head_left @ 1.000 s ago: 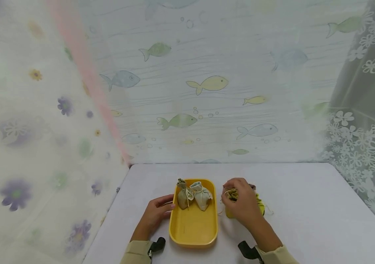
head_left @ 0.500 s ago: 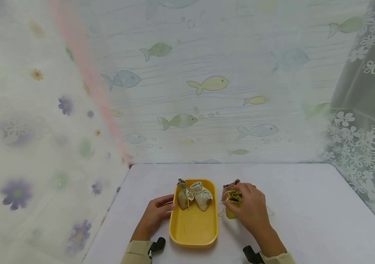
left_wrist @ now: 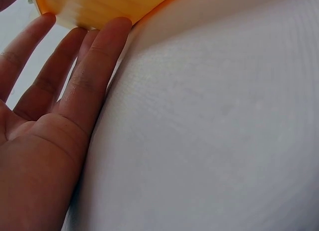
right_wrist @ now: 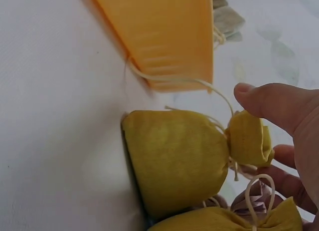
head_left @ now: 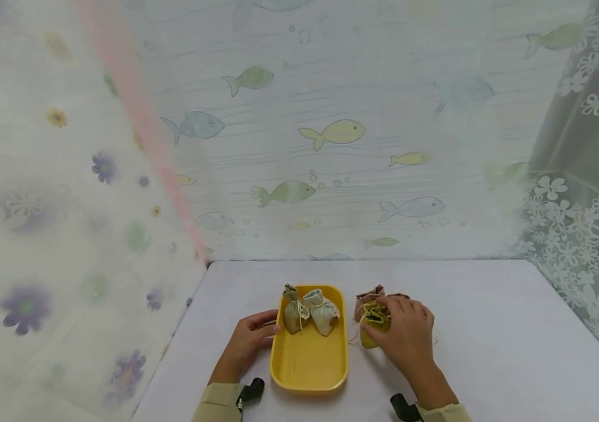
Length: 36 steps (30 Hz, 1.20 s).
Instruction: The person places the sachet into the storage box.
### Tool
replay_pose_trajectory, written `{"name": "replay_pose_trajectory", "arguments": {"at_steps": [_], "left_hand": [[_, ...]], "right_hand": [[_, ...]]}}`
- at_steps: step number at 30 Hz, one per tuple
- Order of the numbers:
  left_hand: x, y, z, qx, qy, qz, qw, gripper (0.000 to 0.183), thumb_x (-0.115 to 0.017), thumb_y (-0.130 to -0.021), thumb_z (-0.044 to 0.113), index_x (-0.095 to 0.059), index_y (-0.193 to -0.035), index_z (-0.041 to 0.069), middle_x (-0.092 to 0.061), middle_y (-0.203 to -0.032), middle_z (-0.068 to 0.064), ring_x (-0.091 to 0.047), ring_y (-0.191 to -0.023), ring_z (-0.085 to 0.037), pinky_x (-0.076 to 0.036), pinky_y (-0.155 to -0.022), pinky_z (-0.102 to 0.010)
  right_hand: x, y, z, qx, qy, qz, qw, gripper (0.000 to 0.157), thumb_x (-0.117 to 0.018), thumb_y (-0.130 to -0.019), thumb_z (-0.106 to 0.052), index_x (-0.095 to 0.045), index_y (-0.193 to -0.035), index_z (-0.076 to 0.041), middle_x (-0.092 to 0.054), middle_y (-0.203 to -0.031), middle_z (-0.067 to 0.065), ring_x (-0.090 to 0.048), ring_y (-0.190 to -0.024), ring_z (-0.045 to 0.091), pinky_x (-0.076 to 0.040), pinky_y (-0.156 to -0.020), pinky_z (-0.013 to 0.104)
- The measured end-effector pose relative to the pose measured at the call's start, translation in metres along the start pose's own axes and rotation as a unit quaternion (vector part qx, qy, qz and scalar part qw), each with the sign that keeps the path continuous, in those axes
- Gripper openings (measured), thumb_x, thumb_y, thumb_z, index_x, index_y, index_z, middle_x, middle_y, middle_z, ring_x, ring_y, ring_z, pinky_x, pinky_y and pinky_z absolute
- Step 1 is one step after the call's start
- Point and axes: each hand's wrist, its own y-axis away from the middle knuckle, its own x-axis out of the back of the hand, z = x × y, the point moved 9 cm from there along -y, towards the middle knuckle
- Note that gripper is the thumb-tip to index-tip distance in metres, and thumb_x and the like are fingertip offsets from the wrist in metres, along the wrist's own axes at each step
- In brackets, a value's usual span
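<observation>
The yellow tray (head_left: 309,369) is touched along its left side by outstretched fingers of the left hand (head_left: 248,341). Right of the tray, a yellow bag (right_wrist: 174,156) is stood on the table (head_left: 500,334), its top flanked by the right hand (head_left: 408,333); whether it is pinched cannot be told.

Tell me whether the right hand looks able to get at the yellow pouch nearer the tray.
Probably yes: the right hand is at the yellow pouch, thumb and fingers about its gathered top, and nothing visibly blocks them.
</observation>
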Motion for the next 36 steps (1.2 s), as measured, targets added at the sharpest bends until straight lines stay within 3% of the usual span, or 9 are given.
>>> {"name": "replay_pose_trajectory", "arguments": {"at_steps": [7,16,36], "left_hand": [[0.0014,-0.0028,-0.0016,0.000,0.006,-0.001,1.0000,0.056,-0.081,-0.090,0.025,-0.064,-0.141,0.011,-0.061,-0.147,-0.011,-0.067,-0.123,-0.024,-0.061,-0.096,-0.037],[0.0021,-0.0028,-0.0018,0.003,-0.004,0.003,1.0000,0.056,-0.082,-0.090,0.027,-0.065,-0.141,0.012,-0.061,-0.146,-0.011,-0.067,-0.123,-0.025,-0.061,-0.096,-0.037],[0.0016,-0.0018,-0.0017,0.005,-0.007,0.010,0.9999,0.054,-0.081,-0.091,0.025,-0.064,-0.141,0.010,-0.061,-0.146,-0.012,-0.067,-0.122,-0.025,-0.061,-0.095,-0.037]], "right_hand": [[-0.0035,-0.0003,0.0044,-0.005,0.006,0.003,1.000,0.066,-0.093,-0.070,-0.049,-0.071,-0.123,-0.017,-0.072,-0.124,0.010,-0.055,-0.113,0.039,-0.034,-0.103,0.064],[-0.0049,0.0022,0.0089,-0.011,-0.020,0.043,0.999,0.037,-0.094,-0.074,-0.032,-0.078,-0.105,-0.017,-0.079,-0.106,0.005,-0.056,-0.106,0.035,-0.034,-0.101,0.065],[0.0027,0.0030,0.0068,-0.002,-0.049,0.062,0.997,0.021,-0.092,-0.077,-0.024,-0.080,-0.093,-0.021,-0.079,-0.094,0.001,-0.060,-0.104,0.032,-0.030,-0.106,0.071]]}}
